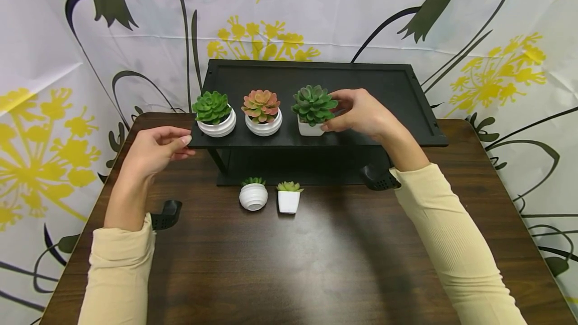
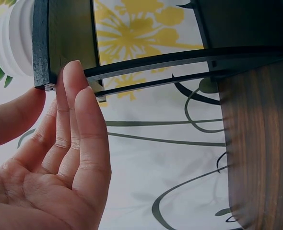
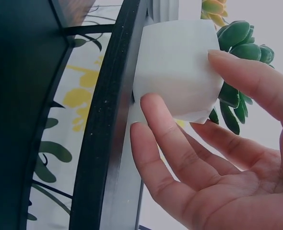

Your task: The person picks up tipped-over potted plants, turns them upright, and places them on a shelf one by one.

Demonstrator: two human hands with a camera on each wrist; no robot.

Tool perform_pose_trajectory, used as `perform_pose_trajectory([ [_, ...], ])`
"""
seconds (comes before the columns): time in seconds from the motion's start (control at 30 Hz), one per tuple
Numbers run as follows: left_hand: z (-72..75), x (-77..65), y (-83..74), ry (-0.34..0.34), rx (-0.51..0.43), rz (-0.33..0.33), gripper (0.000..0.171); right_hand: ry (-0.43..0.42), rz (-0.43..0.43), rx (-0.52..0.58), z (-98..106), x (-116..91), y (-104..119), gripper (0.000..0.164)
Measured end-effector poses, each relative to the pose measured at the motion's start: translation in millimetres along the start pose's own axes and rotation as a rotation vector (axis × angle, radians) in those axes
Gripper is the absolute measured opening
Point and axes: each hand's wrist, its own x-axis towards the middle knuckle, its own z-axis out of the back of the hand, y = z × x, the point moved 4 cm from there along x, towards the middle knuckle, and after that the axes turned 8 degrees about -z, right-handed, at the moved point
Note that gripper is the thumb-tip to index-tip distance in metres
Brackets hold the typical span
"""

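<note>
My left hand (image 1: 151, 152) pinches the front left corner of the black shelf (image 1: 370, 97); in the left wrist view the thumb lies on the edge and the fingers (image 2: 86, 115) beneath. With my right hand (image 1: 361, 112) I hold a dark green succulent (image 1: 314, 105) in a square white pot (image 3: 180, 72) near the shelf's front edge. The thumb is at the pot's rim and the other fingers curl around its side. To its left on the shelf top stand a pink-orange succulent (image 1: 261, 105) and a green succulent (image 1: 211, 108), both in round ribbed white pots.
On the brown wooden table (image 1: 280, 270), before the shelf's lower tier (image 1: 298, 167), are a small round white pot (image 1: 253, 197) with a green plant and a small square white pot (image 1: 289, 201) with a light green succulent. A flower-print cloth (image 1: 316, 9) hangs behind.
</note>
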Motion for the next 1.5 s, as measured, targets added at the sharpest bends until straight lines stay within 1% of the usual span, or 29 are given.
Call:
perform_pose_trajectory([
  [0.33, -0.9, 1.1, 0.3, -0.004, -0.012, -0.002, 0.032, -0.006, 0.027, -0.027, 0, -2, -5, 0.054],
  [0.63, -0.8, 1.2, 0.5, -0.005, -0.021, 0.003, 0.032, -0.047, 0.010, -0.039, 6, -12, -12, 0.057],
  [0.73, -0.9, 1.0, 0.6, -0.005, -0.024, 0.004, 0.032, -0.053, 0.005, -0.036, 6, -16, -15, 0.054],
  [0.93, -0.9, 0.5, 1.3, -0.006, -0.016, 0.015, 0.032, -0.052, 0.021, -0.038, 5, -26, -19, 0.045],
  [1.17, -0.7, 0.2, 1.1, -0.005, -0.016, 0.018, 0.032, -0.033, 0.049, -0.052, 2, -35, -23, 0.044],
  [1.5, 0.0, -0.5, -0.2, -0.005, -0.001, 0.017, 0.032, -0.018, 0.039, -0.010, -9, -45, -33, 0.040],
])
